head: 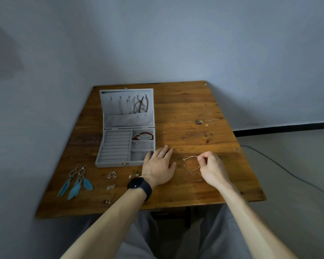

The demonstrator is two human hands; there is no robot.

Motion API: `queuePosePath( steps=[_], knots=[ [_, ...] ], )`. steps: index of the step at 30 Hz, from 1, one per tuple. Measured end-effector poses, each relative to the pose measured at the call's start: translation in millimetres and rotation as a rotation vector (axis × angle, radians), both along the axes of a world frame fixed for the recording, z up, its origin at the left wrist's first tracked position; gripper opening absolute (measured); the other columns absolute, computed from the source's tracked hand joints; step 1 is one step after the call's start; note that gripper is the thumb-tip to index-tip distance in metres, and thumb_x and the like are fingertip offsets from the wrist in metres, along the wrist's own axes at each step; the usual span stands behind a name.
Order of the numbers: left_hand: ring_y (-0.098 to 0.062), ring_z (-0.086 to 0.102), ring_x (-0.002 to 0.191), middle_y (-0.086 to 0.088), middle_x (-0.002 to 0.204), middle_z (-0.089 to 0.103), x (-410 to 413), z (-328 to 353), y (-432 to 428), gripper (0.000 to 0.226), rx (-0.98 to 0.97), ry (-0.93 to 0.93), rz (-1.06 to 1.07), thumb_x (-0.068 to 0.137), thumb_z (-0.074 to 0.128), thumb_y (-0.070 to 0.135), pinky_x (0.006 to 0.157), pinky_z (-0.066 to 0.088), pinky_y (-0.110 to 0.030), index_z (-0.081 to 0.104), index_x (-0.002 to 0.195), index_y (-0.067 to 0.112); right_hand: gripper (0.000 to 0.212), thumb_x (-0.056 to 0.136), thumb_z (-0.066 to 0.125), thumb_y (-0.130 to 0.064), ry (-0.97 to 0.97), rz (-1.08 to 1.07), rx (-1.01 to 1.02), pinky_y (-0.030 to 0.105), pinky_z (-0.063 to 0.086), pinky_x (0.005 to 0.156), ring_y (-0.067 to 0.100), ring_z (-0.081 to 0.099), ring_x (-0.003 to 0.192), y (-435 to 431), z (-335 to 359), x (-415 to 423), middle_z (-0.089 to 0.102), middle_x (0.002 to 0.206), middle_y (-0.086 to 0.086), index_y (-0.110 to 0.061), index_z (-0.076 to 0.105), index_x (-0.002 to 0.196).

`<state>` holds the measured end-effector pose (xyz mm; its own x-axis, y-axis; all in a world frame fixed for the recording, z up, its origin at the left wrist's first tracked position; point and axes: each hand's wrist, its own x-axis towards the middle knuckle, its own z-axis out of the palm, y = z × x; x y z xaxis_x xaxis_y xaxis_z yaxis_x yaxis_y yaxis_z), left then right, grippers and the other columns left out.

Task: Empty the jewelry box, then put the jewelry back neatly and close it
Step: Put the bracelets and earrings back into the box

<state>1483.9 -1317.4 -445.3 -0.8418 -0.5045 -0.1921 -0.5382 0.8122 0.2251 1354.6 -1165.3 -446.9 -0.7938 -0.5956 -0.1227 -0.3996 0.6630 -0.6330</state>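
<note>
We read this as a plain room in a home. Worn wooden table (195, 113) sits in a corner of blue-grey painted walls (176, 43), with dark skirting (288, 128) along the grey floor (297, 150) and a cable (292, 173) trailing across it. A grey jewelry box (126, 128) and feather earrings (76, 181) on the table look like personal, domestic things.

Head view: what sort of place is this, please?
Probably a plain room in a home: a worn wooden table stands in a corner of bare painted walls, with an open jewelry box on it.
</note>
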Motion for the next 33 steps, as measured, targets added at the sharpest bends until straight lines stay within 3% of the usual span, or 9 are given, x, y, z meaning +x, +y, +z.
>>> queuePosePath(
  steps=[3, 8, 11, 15, 20, 33],
  knots=[
    [-0.019, 0.018, 0.152, 0.005, 0.166, 0.021, -0.4, 7.1, -5.4, 0.057, 0.109, 0.06, 0.009, 0.103, 0.04, 0.049, 0.123, 0.01, -0.048, 0.032, 0.156, 0.028, 0.01, 0.104, 0.05, -0.024, -0.076, -0.015, -0.153, 0.016, 0.04, 0.069, 0.01, 0.056, 0.093, -1.4, 10.5, 0.6, 0.063, 0.11, -0.004, -0.018, 0.058, 0.109],
    [-0.021, 0.029, 0.148, 0.003, 0.161, 0.032, 12.6, 13.2, -15.4, 0.05, 0.202, 0.243, 0.033, 0.102, 0.048, 0.039, 0.12, 0.029, -0.047, 0.04, 0.151, 0.029, 0.024, 0.101, 0.058, -0.021, -0.021, 0.009, -0.276, 0.012, 0.04, 0.078, 0.009, 0.06, 0.104, -16.8, 29.2, 4.4, 0.066, 0.113, -0.009, -0.021, 0.064, 0.124],
    [-0.019, 0.03, 0.146, 0.004, 0.161, 0.033, 34.9, 17.7, -33.7, 0.049, 0.153, 0.336, 0.076, 0.103, 0.048, 0.034, 0.117, 0.035, -0.039, 0.041, 0.151, 0.028, 0.02, 0.099, 0.061, -0.021, -0.017, 0.066, -0.312, 0.008, 0.042, 0.077, 0.006, 0.063, 0.099, -34.4, 39.5, 8.5, 0.07, 0.106, -0.013, -0.024, 0.07, 0.116],
    [-0.02, 0.026, 0.149, -0.001, 0.162, 0.031, 68.5, 14.2, -72.7, 0.054, -0.044, 0.311, 0.179, 0.105, 0.042, 0.037, 0.122, 0.024, -0.043, 0.032, 0.156, 0.023, 0.017, 0.097, 0.064, -0.02, -0.088, 0.118, -0.371, 0.028, 0.056, 0.088, 0.008, 0.069, 0.092, -68.8, 51.7, 20.3, 0.073, 0.098, -0.013, -0.027, 0.072, 0.11],
    [-0.014, -0.003, 0.155, 0.003, 0.169, 0.003, 88.4, 0.1, -104.4, 0.064, -0.049, 0.069, 0.226, 0.106, 0.018, 0.053, 0.123, -0.001, -0.044, 0.007, 0.161, 0.023, 0.016, 0.097, 0.064, -0.018, -0.203, 0.195, -0.42, 0.032, 0.06, 0.083, 0.006, 0.071, 0.079, -120.7, 56.3, 40.6, 0.074, 0.087, -0.012, -0.031, 0.072, 0.099],
    [-0.012, -0.01, 0.154, 0.008, 0.168, -0.006, 87.7, -5.0, -106.5, 0.063, -0.045, 0.055, 0.248, 0.105, 0.013, 0.052, 0.122, -0.008, -0.043, -0.001, 0.161, 0.027, 0.018, 0.097, 0.062, -0.011, -0.353, 0.122, -0.422, 0.036, 0.061, 0.086, 0.013, 0.072, 0.08, -178.7, 35.8, 65.6, 0.076, 0.088, -0.005, -0.025, 0.072, 0.095]
  ],
)
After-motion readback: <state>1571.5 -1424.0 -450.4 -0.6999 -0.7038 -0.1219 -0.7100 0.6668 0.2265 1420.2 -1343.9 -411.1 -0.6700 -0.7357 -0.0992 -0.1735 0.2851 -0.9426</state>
